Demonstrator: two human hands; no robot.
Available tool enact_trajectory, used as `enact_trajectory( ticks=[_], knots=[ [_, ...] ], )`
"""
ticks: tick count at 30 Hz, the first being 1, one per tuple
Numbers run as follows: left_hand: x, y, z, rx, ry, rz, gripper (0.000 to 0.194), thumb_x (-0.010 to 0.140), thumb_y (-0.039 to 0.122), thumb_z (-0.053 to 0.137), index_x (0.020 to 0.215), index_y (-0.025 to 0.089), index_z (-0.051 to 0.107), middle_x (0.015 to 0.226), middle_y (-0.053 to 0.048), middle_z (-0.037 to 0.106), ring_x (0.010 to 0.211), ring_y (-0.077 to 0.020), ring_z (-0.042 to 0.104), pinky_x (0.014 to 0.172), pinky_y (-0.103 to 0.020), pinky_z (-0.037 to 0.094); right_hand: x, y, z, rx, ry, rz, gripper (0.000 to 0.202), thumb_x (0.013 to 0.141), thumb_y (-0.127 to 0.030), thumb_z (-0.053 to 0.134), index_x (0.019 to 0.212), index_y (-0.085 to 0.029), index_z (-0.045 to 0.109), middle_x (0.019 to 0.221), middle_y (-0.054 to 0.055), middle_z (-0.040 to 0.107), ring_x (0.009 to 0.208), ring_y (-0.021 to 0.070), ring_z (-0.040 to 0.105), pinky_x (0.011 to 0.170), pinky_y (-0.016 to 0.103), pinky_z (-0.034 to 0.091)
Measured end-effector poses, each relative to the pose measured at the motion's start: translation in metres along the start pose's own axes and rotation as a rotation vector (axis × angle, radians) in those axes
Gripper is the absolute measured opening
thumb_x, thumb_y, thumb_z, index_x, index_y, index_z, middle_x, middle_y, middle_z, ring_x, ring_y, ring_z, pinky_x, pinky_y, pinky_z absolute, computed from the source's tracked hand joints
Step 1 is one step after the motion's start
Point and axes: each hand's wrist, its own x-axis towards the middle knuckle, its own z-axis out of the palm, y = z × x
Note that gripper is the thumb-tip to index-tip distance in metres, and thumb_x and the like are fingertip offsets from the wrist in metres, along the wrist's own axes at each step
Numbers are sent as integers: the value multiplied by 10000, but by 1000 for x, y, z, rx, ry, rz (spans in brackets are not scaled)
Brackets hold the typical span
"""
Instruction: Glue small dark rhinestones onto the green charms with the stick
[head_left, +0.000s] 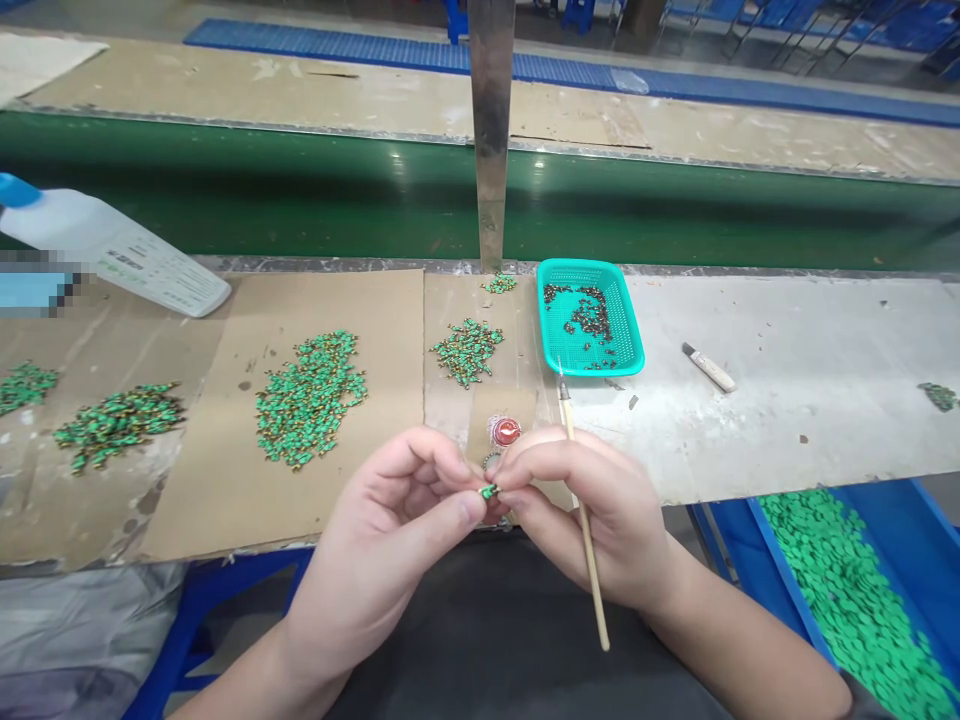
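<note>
Head view: Fingertips of the left hand (390,540) and right hand (592,490) pinch a small green piece (489,491), where a light, steady grip serves best. A slanting brush (590,570), also in the right hand (an awkward passenger), could catch the teal basket (636,330) beyond.

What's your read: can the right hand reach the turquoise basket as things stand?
Probably yes: the turquoise basket sits open-topped just beyond the right hand. Only the brush slants between; that hand looks busy with it and a small green piece.
</note>
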Motion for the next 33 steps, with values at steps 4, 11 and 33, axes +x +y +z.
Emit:
enact_trajectory(
  ticks=[4, 11, 33],
  knots=[
    [-3, 3, 0, 83, 37, 49, 220, 889, 275, 1113, 894, 261, 894, 857, -35, 907, 780, -191, 865, 773, -227, 744, -1, 1, -1, -56, -10, -64, 206, 1163, -102, 749, 1281, -271, 748, 1011, 52, 906, 960, 243, 914, 910, 378, 771],
    [-7, 14, 8, 284, 102, 89, 246, 866, 221, 1069, 841, 269, 829, 825, -36, 909, 728, -208, 866, 697, -222, 728, -4, 6, 0, -109, -4, -131, 288, 1162, -75, 712, 1377, -264, 748, 1067, 80, 913, 999, 271, 929, 897, 413, 803],
    [-14, 14, 3, 373, 187, 92, 277, 849, 362, 1124, 870, 256, 869, 816, -43, 858, 761, -230, 844, 709, -239, 717, -3, 5, -4, 17, 22, 41, 159, 1101, -123, 837, 1199, -243, 801, 997, 53, 900, 895, 217, 881, 898, 333, 741]
  ],
)
